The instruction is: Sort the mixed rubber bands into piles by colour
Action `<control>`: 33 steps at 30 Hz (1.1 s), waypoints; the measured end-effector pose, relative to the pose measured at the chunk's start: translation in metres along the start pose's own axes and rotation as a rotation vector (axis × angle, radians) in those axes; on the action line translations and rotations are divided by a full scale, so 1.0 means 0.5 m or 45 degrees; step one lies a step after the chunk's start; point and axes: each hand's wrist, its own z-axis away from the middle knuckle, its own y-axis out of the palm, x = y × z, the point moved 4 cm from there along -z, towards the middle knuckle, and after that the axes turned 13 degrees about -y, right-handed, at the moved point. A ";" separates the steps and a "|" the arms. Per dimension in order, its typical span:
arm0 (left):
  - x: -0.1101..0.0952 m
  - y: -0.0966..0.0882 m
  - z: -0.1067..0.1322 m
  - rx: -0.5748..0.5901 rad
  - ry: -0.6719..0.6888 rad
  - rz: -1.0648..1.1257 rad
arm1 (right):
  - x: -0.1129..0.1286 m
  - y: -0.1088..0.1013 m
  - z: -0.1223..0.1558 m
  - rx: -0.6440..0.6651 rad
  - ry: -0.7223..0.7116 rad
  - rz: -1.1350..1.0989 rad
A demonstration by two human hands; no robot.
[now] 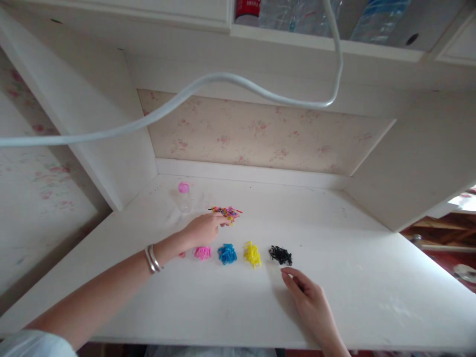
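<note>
My left hand (206,228), with silver bangles on its wrist, reaches to a mixed pile of small colourful bands (226,212), probably rubber bands. Its fingertips are close together at the pile's near edge; whatever is between them is hidden. Sorted heaps lie in a row nearer me: pink bands (203,253), blue bands (227,253), yellow bands (252,254) and black bands (280,255). A reddish bit (182,254) shows beside my left forearm, mostly covered. Just in front of the black heap, my right hand (307,295) has thumb and index finger pinched; anything held is too small to make out.
A clear bottle with a pink lid (183,188) is at the back left of the white desk (372,277). A white cable (223,78) hangs across the view above. Side panels border the desk, and an overhead shelf holds plastic bottles (381,20) and a red container (247,9).
</note>
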 end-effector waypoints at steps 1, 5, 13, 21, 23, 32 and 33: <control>0.012 -0.017 0.016 -0.063 -0.016 0.033 | 0.000 -0.001 -0.001 -0.004 -0.005 -0.006; 0.069 -0.073 0.119 -0.302 -0.097 0.274 | 0.007 0.001 -0.015 0.002 -0.037 -0.026; 0.230 0.016 0.347 -0.436 -0.716 0.679 | 0.135 0.076 -0.094 0.196 -0.196 0.089; 0.261 0.049 0.388 -0.547 -0.843 0.888 | 0.252 0.216 -0.238 0.538 -0.490 0.715; 0.259 0.047 0.385 -0.528 -0.820 0.920 | 0.258 0.252 -0.281 0.575 -0.488 0.831; 0.266 0.056 0.382 -0.501 -0.792 0.913 | 0.233 0.339 -0.377 0.674 -0.396 1.064; 0.267 0.056 0.382 -0.505 -0.791 0.915 | 0.230 0.340 -0.377 0.692 -0.392 1.070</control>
